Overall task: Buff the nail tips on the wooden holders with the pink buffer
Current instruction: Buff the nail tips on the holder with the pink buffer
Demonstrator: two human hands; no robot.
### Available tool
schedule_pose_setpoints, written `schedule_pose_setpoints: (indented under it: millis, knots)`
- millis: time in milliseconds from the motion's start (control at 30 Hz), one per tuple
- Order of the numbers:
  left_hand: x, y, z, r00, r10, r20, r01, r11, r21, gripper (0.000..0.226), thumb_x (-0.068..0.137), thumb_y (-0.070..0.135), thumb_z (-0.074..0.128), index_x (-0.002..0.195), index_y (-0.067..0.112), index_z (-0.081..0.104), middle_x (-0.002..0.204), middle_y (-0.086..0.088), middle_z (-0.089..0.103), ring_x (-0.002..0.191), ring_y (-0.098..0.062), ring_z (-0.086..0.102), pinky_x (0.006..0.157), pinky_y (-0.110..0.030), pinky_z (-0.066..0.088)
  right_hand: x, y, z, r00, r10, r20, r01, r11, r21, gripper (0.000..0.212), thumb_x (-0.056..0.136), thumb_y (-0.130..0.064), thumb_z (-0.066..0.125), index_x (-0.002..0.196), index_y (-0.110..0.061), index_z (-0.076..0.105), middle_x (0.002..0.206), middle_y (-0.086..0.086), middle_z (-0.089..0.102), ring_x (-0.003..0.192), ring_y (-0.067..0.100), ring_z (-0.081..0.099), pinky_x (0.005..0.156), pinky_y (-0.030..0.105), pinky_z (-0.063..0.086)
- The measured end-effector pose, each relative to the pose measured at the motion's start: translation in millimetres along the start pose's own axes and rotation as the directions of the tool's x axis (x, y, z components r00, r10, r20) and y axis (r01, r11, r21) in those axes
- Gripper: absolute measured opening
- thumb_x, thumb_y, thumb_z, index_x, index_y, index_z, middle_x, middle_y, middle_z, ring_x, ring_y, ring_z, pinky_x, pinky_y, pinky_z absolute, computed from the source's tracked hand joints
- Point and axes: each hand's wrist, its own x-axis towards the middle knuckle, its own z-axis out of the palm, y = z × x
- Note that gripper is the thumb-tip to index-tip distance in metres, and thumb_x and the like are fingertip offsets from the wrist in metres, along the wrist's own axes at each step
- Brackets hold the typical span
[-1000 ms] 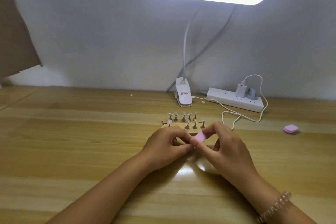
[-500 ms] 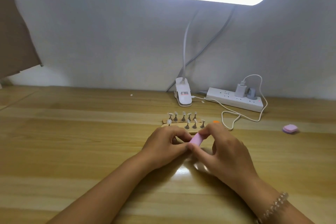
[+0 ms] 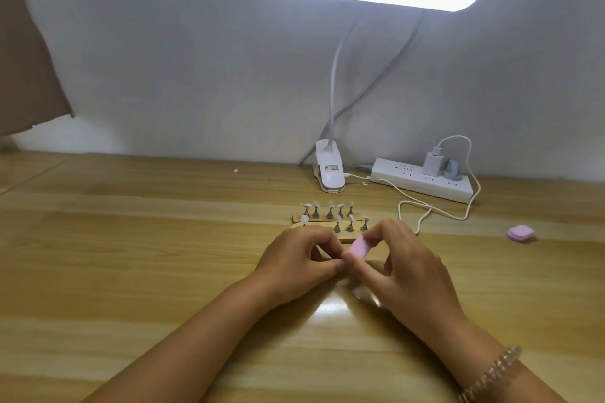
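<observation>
Two hands low over table [image 3: 131, 255], just this side of wooden holders [image 3: 345, 239]. Pinches pink buffer [image 3: 359, 247] with right hand [image 3: 406, 267]: thumb underneath, forefinger on top, remaining fingers loosely curled. Curls left hand [image 3: 294, 258], thumb and forefinger tips pressed together right against buffer's near end; cannot tell contents of that pinch, too small and covered. Judging by gap in near holder's row of nail tips [image 3: 330, 205], probably one stand lifted out for working.

Since half a second back: buffer swung from edge-on slant to broad face up again, much as one second back; right fingers raised slightly. Scarcely any movement of left hand or forearms. Reads as short rocking strokes over one tip, so buffing under way on this piece, far from whole set done. Other tips upright on both holders, none touched at present.

Elsewhere: second pink block [image 3: 520, 234] well off to right, lamp clamp [image 3: 330, 173] and power strip [image 3: 422, 181] with white cable [image 3: 425, 216] along back wall [image 3: 163, 75]
</observation>
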Motion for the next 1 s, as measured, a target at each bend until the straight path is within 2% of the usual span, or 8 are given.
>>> schedule_pose_setpoints:
  millis: [100,233,367,467,567,733,867,1000]
  knots:
    - [-1,2,-1,1.0,-0.008,-0.013,0.008,0.999,-0.032,0.007,0.071,0.041,0.072,0.073,0.036,0.067,0.082,0.017,0.072,0.059,-0.001,0.058,0.063,-0.033,0.05,-3,-6,0,0.995,-0.092,0.033,0.091,0.995,0.035,0.032,0.077,-0.056,0.065,0.093,-0.03,0.053,0.091,-0.018,0.052,0.057,0.002,0.044,0.05,0.025,0.035]
    - [-1,1,-1,1.0,0.017,-0.019,-0.017,1.0,-0.017,0.015,0.08,0.028,0.08,0.075,0.038,0.069,0.081,0.018,0.072,0.055,0.002,0.055,0.06,-0.026,0.042,3,1,0,1.0,0.025,-0.005,-0.024,0.998,0.051,0.028,0.08,-0.053,0.067,0.091,-0.031,0.053,0.096,-0.015,0.057,0.063,0.003,0.047,0.058,0.031,0.039]
    - [-2,2,-1,1.0,0.009,-0.024,-0.01,0.999,-0.036,0.006,0.074,0.033,0.076,0.075,0.033,0.07,0.079,0.018,0.072,0.055,-0.001,0.055,0.058,-0.025,0.042,-3,-3,3,0.996,-0.085,0.028,0.084,0.996,0.044,0.032,0.077,-0.059,0.063,0.092,-0.032,0.053,0.089,-0.019,0.051,0.057,0.0,0.043,0.05,0.023,0.032]
    - [-2,2,0,1.0,0.005,-0.029,-0.005,1.0,0.003,0.016,0.079,0.027,0.079,0.075,0.039,0.069,0.075,0.026,0.068,0.054,0.002,0.053,0.059,-0.023,0.04,3,8,3,0.997,0.066,-0.026,-0.064,0.994,0.089,0.028,0.079,-0.052,0.068,0.091,-0.03,0.055,0.093,-0.017,0.056,0.07,0.001,0.052,0.06,0.027,0.038]
    - [-3,1,0,1.0,0.004,-0.015,-0.004,0.999,0.033,0.01,0.082,0.024,0.078,0.082,0.032,0.073,0.078,0.028,0.069,0.057,0.001,0.055,0.062,-0.024,0.044,8,16,-1,0.976,0.189,-0.112,-0.162,0.963,0.213,0.023,0.082,-0.047,0.068,0.092,-0.03,0.057,0.096,-0.015,0.06,0.075,0.0,0.053,0.064,0.017,0.038]
    - [-4,2,-1,1.0,0.02,-0.022,-0.019,1.0,0.021,0.005,0.078,0.034,0.075,0.08,0.033,0.07,0.081,0.023,0.071,0.057,0.002,0.056,0.06,-0.025,0.042,-4,-3,1,0.998,-0.037,0.041,0.033,0.993,0.115,0.032,0.078,-0.055,0.064,0.097,-0.031,0.054,0.095,-0.019,0.054,0.06,0.003,0.048,0.057,0.028,0.042]
    - [-1,3,0,1.0,0.018,-0.019,-0.017,0.999,0.038,0.022,0.081,0.032,0.078,0.072,0.044,0.062,0.076,0.026,0.068,0.057,0.004,0.055,0.059,-0.022,0.039,2,1,-1,0.999,0.038,0.028,-0.04,0.996,0.076,0.03,0.08,-0.053,0.065,0.095,-0.03,0.054,0.097,-0.017,0.056,0.063,0.001,0.047,0.06,0.03,0.04]
    - [-2,4,0,1.0,0.012,-0.013,-0.011,1.0,0.01,0.006,0.072,0.045,0.069,0.072,0.042,0.064,0.079,0.025,0.069,0.056,0.003,0.055,0.059,-0.023,0.04,-3,-3,0,0.997,-0.066,0.037,0.064,0.997,0.053,0.033,0.077,-0.057,0.065,0.093,-0.031,0.054,0.088,-0.019,0.052,0.058,-0.001,0.044,0.052,0.023,0.032]
